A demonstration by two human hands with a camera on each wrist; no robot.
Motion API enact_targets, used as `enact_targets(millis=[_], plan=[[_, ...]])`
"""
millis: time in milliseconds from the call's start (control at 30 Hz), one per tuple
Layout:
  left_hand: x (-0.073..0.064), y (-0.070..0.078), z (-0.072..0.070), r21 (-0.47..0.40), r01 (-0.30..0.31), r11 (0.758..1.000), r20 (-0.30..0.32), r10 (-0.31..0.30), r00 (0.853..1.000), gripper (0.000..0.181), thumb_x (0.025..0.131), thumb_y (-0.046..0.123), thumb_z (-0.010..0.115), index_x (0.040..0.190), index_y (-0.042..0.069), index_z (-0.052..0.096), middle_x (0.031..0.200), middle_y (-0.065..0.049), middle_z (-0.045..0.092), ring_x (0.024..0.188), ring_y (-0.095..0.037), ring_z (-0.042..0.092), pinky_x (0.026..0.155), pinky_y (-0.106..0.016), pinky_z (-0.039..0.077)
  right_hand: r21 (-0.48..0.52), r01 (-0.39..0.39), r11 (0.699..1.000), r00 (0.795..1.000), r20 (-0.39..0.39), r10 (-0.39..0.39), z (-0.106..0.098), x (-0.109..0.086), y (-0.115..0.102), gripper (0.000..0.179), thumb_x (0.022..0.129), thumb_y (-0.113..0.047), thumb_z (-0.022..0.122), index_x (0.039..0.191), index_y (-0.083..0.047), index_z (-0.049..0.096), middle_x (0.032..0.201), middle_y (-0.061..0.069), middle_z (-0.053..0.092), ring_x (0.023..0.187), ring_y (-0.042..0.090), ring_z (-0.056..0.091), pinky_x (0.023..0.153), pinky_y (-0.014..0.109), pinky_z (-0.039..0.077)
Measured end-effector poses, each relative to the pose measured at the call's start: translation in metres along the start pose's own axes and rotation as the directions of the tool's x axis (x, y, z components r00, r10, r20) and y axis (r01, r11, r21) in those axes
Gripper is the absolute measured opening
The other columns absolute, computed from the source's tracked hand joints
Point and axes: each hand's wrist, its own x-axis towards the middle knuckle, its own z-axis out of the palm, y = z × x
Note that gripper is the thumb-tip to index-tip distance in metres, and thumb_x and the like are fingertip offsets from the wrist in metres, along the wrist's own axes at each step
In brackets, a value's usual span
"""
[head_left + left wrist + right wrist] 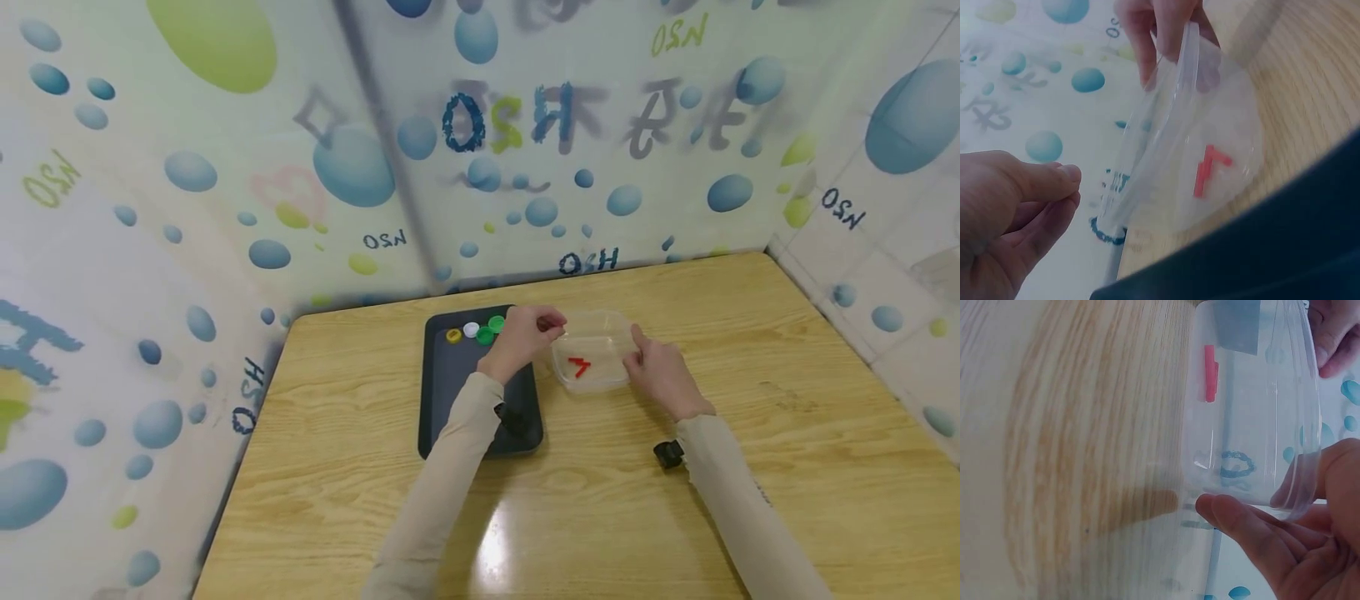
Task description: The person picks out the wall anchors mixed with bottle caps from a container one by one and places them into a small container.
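While the right hand (666, 377) pinches the right wall of the clear container (596, 386) between thumb and fingers, the left hand (519, 340) hangs beside the opposite rim. Left thumb and index tips are drawn together, gap narrow; cannot tell whether anything small sits between them. Red pieces (1208, 164) lie in a loose cluster on the container floor, between the two sets of fingertips. A dark tray (450, 408) lies below and to the left of the left fingers; a yellow cap (453, 336), a white cap (471, 329) and green caps (485, 336) rest in it, left of the knuckles.

Handling notes (judgement): step appears to be fine work at the rim. Right grip best kept light, since the wall looks thin and would likely flex. Left tips should cross the rim before parting, dip low over the floor, and part gently; a high release might bounce a piece out. Lift the left wrist enough to avoid brushing the caps.
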Motion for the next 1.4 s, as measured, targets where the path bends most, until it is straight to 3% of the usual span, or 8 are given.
enact_targets(millis=[233, 633, 1100, 1400], plan=[[-0.012, -0.015, -0.013, 0.014, 0.002, 1.000, -0.057, -0.001, 0.998, 0.018, 0.096, 0.013, 0.070, 0.111, 0.003, 0.075, 0.100, -0.007, 0.076, 0.088, -0.018, 0.072, 0.076, -0.026, 0.058, -0.011, 0.017, 1.000, 1.000, -0.008, -0.017, -0.001, -0.001, -0.002, 0.055, 0.098, -0.003, 0.045, 0.148, 0.016, 0.036, 0.050, -0.002, 0.035, 0.042, 0.009, 0.025, 0.041, 0.023, 0.026], [-0.022, -0.023, -0.030, -0.012, 0.040, 0.999, -0.103, -0.041, 0.994, 0.013, 0.095, 0.011, 0.071, 0.107, 0.010, 0.076, 0.101, -0.005, 0.075, 0.087, -0.016, 0.070, 0.073, -0.026, 0.059, -0.009, 0.002, 1.000, 1.000, -0.006, -0.002, 0.001, 0.000, -0.001, 0.056, 0.097, -0.004, 0.042, 0.149, 0.015, 0.035, 0.049, -0.003, 0.032, 0.043, 0.009, 0.022, 0.042, 0.024, 0.024], [-0.033, -0.050, -0.037, 0.008, 0.063, 0.998, -0.121, -0.061, 0.991, 0.018, 0.097, 0.012, 0.069, 0.111, 0.004, 0.076, 0.100, -0.007, 0.077, 0.087, -0.019, 0.072, 0.073, -0.031, 0.060, -0.031, 0.018, 0.999, 1.000, -0.019, -0.019, 0.000, -0.001, -0.002, 0.055, 0.097, -0.003, 0.042, 0.148, 0.016, 0.037, 0.050, -0.004, 0.030, 0.044, 0.008, 0.020, 0.042, 0.024, 0.022], [-0.038, -0.056, -0.037, -0.008, 0.105, 0.994, -0.093, -0.105, 0.990, 0.018, 0.096, 0.011, 0.070, 0.111, 0.003, 0.075, 0.103, -0.010, 0.076, 0.091, -0.022, 0.072, 0.078, -0.034, 0.060, -0.023, 0.036, 0.999, 0.999, -0.036, -0.036, 0.000, -0.001, 0.000, 0.054, 0.096, -0.002, 0.042, 0.147, 0.017, 0.038, 0.050, -0.005, 0.030, 0.044, 0.008, 0.019, 0.042, 0.023, 0.022]])
